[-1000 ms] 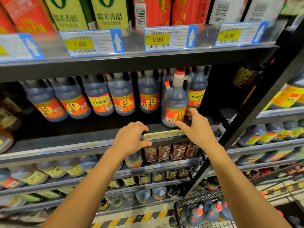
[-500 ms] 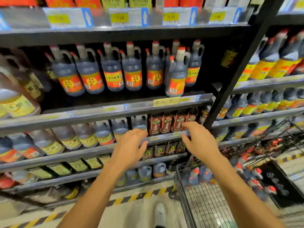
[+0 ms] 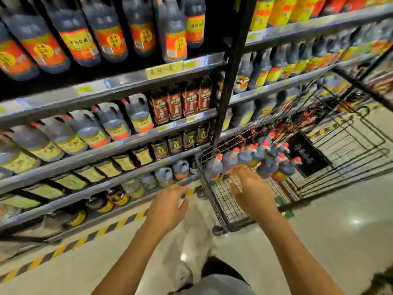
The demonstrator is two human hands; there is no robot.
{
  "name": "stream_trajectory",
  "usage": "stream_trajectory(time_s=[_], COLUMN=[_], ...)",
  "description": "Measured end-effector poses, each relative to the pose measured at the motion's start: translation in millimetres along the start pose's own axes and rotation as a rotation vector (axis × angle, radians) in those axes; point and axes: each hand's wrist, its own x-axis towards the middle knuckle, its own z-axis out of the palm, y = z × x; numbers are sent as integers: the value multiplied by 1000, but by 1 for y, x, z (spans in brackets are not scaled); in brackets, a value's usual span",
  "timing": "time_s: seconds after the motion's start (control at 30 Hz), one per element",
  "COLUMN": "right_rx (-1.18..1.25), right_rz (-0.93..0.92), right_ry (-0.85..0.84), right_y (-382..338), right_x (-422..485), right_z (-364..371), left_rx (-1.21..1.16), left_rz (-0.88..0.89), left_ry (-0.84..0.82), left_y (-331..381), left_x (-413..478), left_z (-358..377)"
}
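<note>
**Both hands down at the cart, nothing lifted yet**

My right hand hangs over the cart, palm down, fingers straight and spread, holding nothing. Its fingertips point at the jugs, which stand upright in a tight cluster at the shelf end of the basket, red caps up. The blur hides whether a fingertip touches the nearest one, so I cannot tell.

I judge they are packed that closely so they prop one another and do not topple in the wire basket. Caps up also leaves the necks on top, where a hand coming from above can take them.

My left hand is outside the cart, just beside its near corner and above the floor. It is empty too, fingers loosely fanned. I keep it low and near, I think, so it can go under a jug's base once the right hand lifts, since a full jug looks heavy for one hand.

The cart sits close against the shelf, which keeps the carry short. On that shelf, dark bottles with orange labels stand in a row at the front edge, labels facing out. By my reckoning that is how the cart's jugs are meant to end up. The step in hand is picking one.
</note>
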Motion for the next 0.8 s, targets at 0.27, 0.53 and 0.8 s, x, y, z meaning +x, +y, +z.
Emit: stream_trajectory(time_s=[0.27, 0.53, 0.8], right_rx=[74, 110, 65], right_rz=[172, 166, 93], right_ry=[9, -92, -325], right_y=[95, 251, 394], right_x=[-49, -8, 73], right_z=[5, -2, -10], left_rx=[2, -31, -40], left_rz=[45, -30, -233], left_ry=[-104, -121, -173], left_y=[67, 166, 264], left_x=[56, 172, 232], left_z=[56, 122, 198])
